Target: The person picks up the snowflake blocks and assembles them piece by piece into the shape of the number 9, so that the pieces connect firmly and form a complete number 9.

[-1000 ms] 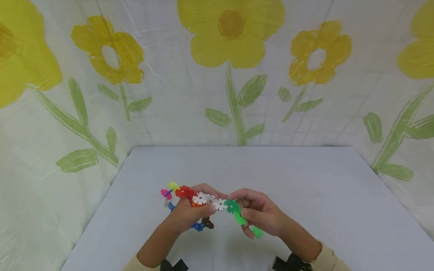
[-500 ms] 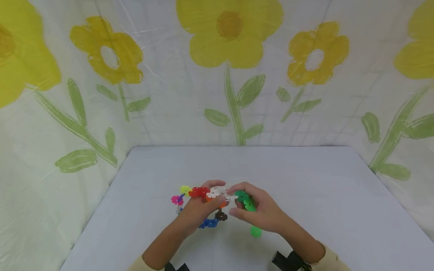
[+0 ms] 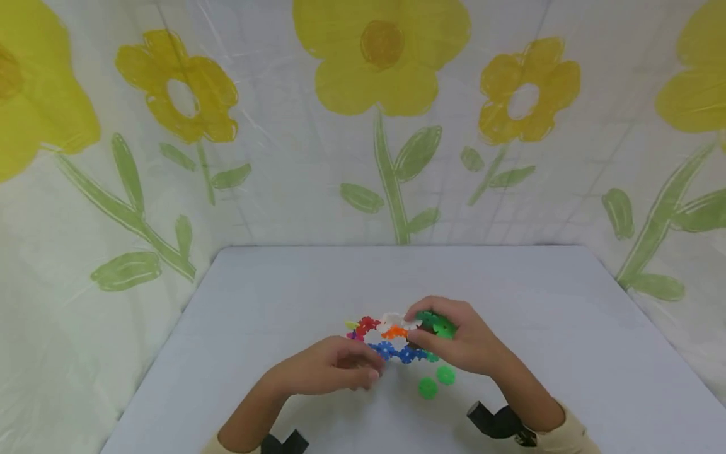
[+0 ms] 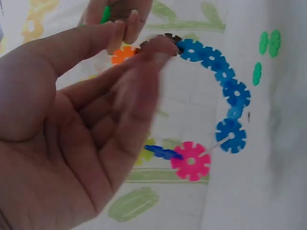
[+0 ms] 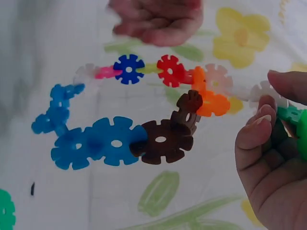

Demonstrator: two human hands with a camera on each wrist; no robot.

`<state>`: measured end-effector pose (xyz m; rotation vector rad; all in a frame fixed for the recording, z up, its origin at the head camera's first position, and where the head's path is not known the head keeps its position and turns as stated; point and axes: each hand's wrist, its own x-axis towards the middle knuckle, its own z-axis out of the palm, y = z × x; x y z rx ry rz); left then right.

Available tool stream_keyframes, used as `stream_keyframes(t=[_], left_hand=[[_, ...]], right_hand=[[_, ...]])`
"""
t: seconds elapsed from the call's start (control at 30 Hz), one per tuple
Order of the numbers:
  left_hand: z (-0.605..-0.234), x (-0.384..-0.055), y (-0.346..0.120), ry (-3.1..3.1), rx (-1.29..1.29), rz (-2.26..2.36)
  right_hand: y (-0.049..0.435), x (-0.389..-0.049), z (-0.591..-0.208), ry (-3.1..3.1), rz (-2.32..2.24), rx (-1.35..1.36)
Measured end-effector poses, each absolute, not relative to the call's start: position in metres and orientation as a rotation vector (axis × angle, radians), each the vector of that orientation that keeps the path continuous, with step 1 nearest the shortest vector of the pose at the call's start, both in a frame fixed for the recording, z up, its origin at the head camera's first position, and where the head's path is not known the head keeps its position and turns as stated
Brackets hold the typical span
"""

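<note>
A chain of linked, notched plastic snowflake discs (image 3: 406, 354) hangs from my right hand (image 3: 462, 334). Thumb and fingers pinch it at a white disc (image 5: 263, 93), beside the green discs (image 3: 444, 327) in the palm. Blue discs (image 5: 116, 143), brown discs (image 5: 161, 139) and orange discs (image 5: 213, 103) bend round in a loop. Red (image 5: 170, 71), dark blue (image 5: 129, 69) and pink (image 4: 191, 161) discs form its other side. My left hand (image 3: 334, 366) is left of the loop, fingers relaxed and slightly bent, holding nothing. Its fingers overlap part of the chain in the left wrist view.
Loose light green discs (image 3: 428, 388) lie on the pale table (image 3: 272, 284) below the right hand. A sheet printed with yellow flowers (image 3: 382, 44) hangs behind the table and along its sides. Dark straps (image 3: 499, 421) sit at both wrists.
My left hand has let go of the chain and drawn down, away from it. The right hand has shifted its hold to a white disc, and the chain has moved right.
</note>
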<state>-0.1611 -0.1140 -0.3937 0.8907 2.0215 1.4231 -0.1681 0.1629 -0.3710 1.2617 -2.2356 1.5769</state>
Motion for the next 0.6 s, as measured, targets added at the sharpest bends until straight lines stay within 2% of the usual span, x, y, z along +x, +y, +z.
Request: stream_keyframes(t=[0.13, 0.27, 0.37, 0.6], left_hand=[[-0.381, -0.149, -0.113, 2.393, 1.061, 1.559], [-0.374, -0.139, -0.106, 2.728, 0.999, 1.552], [-0.374, -0.136, -0.104, 2.688, 0.998, 1.469], [-0.379, -0.140, -0.104, 2.470, 1.276, 1.488]], right_hand=[[0.162, -0.167, -0.370, -2.214, 1.688, 1.336], [0.155, -0.163, -0.373, -2.161, 1.772, 1.383], [0.149, -0.159, -0.377, -2.171, 1.848, 1.363], [0.138, -0.157, -0.382, -2.139, 2.150, 1.350]])
